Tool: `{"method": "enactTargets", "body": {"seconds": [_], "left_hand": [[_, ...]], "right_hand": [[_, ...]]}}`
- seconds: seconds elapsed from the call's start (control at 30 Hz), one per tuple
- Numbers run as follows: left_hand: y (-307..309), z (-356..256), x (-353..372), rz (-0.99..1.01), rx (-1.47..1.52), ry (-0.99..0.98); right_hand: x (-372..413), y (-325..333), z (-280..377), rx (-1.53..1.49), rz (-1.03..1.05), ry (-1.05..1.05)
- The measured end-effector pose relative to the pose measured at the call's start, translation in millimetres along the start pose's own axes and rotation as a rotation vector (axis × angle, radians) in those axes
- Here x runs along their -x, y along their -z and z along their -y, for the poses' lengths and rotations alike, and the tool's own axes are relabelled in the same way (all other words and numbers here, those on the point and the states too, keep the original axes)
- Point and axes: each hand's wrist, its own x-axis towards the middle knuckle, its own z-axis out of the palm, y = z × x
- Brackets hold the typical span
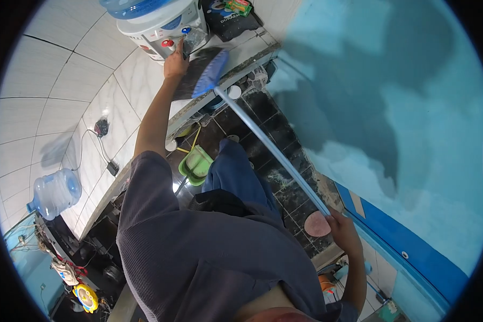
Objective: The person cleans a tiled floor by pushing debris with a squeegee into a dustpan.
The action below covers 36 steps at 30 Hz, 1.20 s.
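Observation:
My right hand [344, 231] is wrapped round the end of a broom's pale blue handle [276, 153]. The handle runs diagonally up to the blue broom head [212, 72], whose dark bristles [190, 78] lie over the edge of the tiled counter. My left hand [176, 64] reaches to the front of a white water dispenser [145, 32], forefinger stretched out by its red tap [168, 43] and blue tap [185, 31]. The other left fingers are partly hidden.
A green dustpan [196, 163] lies on the dark tiled floor [263, 107] near my legs. Beside it, the counter [99, 155] carries a large water bottle [56, 193] and a cable. A pink round stool top [317, 224] stands near my right hand, along the blue wall [349, 96].

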Motion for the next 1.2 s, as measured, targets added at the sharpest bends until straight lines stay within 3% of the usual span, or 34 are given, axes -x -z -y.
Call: {"method": "enactTargets", "body": {"seconds": [0.03, 0.17, 0.27, 0.33, 0.43, 0.5, 0.57, 0.67, 0.8, 0.9, 0.97, 1.03, 1.17, 1.2], "left_hand": [[0, 1, 1, -0.016, -0.005, -0.03], [-2, 1, 4, -0.002, -0.013, 0.01], [1, -6, 8, -0.001, 0.015, 0.048], [-2, -5, 9, -0.021, 0.031, 0.049], [-5, -8, 8, -0.043, 0.05, 0.046], [-6, -7, 9, -0.02, 0.056, 0.086], [-12, -5, 11, -0.016, 0.049, 0.096], [-17, 2, 12, 0.025, 0.015, 0.111], [-22, 13, 33, 0.084, -0.052, 0.094], [-43, 28, 78, -0.028, -0.067, 0.074], [-45, 29, 109, 0.062, -0.081, 0.255], [-61, 45, 132, 0.287, -0.172, 0.327], [-69, 56, 148, 0.537, -0.297, 0.228], [-70, 52, 144, 0.54, -0.297, 0.236]], "right_hand": [[13, -1, -11, 0.008, -0.085, 0.023], [92, 20, -29, -0.036, -0.067, -0.257], [153, 30, -35, -0.146, -0.13, -0.293], [177, 33, -35, -0.204, -0.127, -0.455], [149, 29, -34, -0.281, -0.049, -0.395], [99, 15, -35, -0.058, -0.002, -0.215], [44, -12, -24, -0.256, -0.101, -0.113], [18, -24, -19, -0.211, -0.185, -0.036], [85, -1, -46, -0.113, -0.174, -0.183], [134, 15, -59, -0.193, -0.15, -0.369], [147, 13, -74, -0.249, -0.14, -0.469], [144, -4, -97, -0.222, -0.134, -0.57], [123, -51, -114, -0.404, -0.243, -0.499], [119, -48, -99, -0.487, -0.241, -0.594]]}}
